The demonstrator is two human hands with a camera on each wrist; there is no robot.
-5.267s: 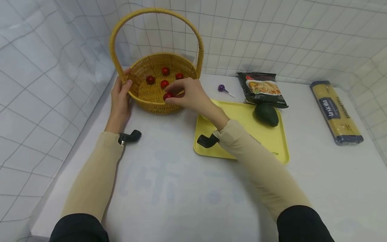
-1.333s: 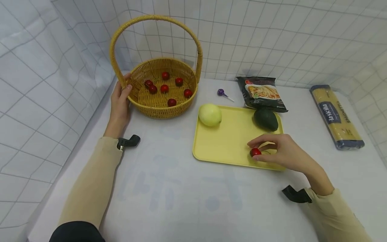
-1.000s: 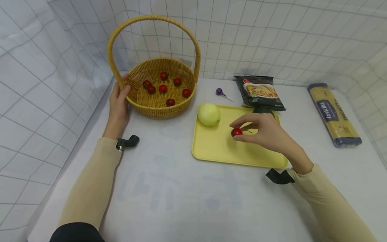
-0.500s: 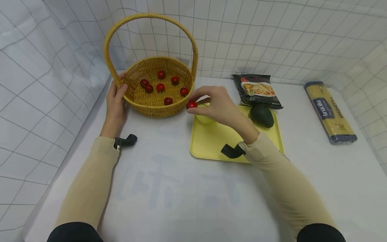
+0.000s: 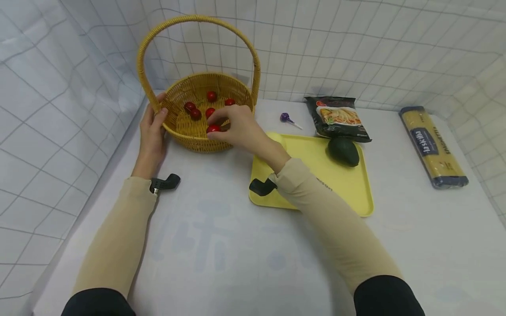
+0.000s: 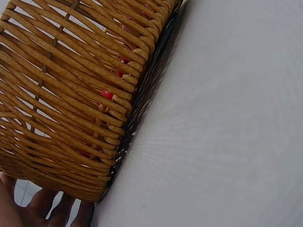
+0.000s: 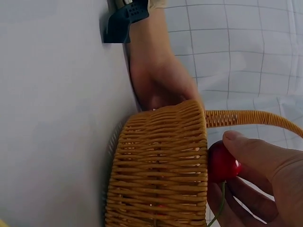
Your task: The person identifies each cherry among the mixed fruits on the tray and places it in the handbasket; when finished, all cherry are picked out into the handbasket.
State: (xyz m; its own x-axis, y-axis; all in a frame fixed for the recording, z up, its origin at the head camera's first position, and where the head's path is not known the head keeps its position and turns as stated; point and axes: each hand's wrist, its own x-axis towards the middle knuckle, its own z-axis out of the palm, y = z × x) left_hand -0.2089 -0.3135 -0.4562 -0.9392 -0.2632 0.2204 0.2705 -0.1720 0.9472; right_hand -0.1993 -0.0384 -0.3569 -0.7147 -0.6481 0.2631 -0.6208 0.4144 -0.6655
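A yellow wicker basket (image 5: 189, 141) with a tall hooped handle stands at the back left, several red cherries (image 5: 195, 114) lying inside. My left hand (image 5: 152, 136) grips its left side, thumb over the rim and fingers outside. In the left wrist view, the woven wall (image 6: 61, 99) fills much of the picture, with fingertips below it. Over the basket's front rim, my right hand (image 5: 243, 127) pinches a cherry (image 7: 222, 161) between thumb and fingers; its green stem hangs down in the right wrist view. That hand hides part of the basket's right interior.
Right of the basket lies a yellow tray (image 5: 340, 197) with a dark green avocado (image 5: 343, 151) and a pale green round fruit (image 5: 276, 138), mostly hidden by the right wrist. Behind are a purple lollipop (image 5: 285, 117) and black noodle packet (image 5: 339, 118). Spaghetti (image 5: 432, 147) lies far right.
My right hand took a cherry from the tray's front right and carried it left to the basket. More cherries lie in the basket than in the oldest frame. The left hand has stayed on the basket.
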